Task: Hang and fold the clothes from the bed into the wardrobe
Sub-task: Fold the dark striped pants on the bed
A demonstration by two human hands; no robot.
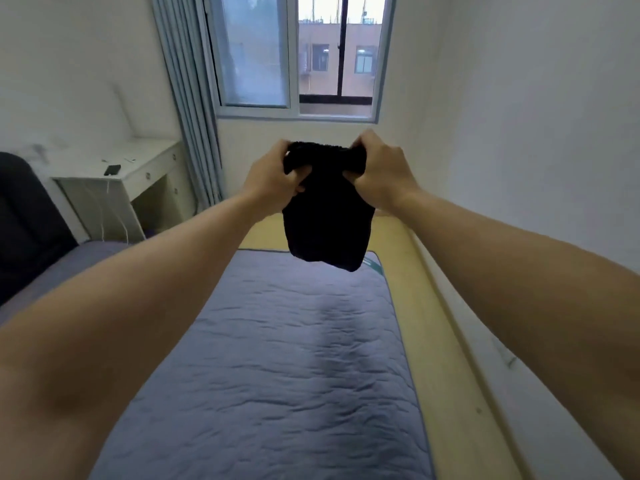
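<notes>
Left hand (273, 176) and right hand (379, 171) grip black garment (327, 223) above bed (277, 358).

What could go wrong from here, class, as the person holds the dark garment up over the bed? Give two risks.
1. The left hand and right hand grip the top edge of the black garment bunched in tight fists, so it may end up folded creased or uneven.
2. It hangs in the air above the mattress. If one grip loosens, it would likely swing or drop in a heap and need straightening.
</notes>
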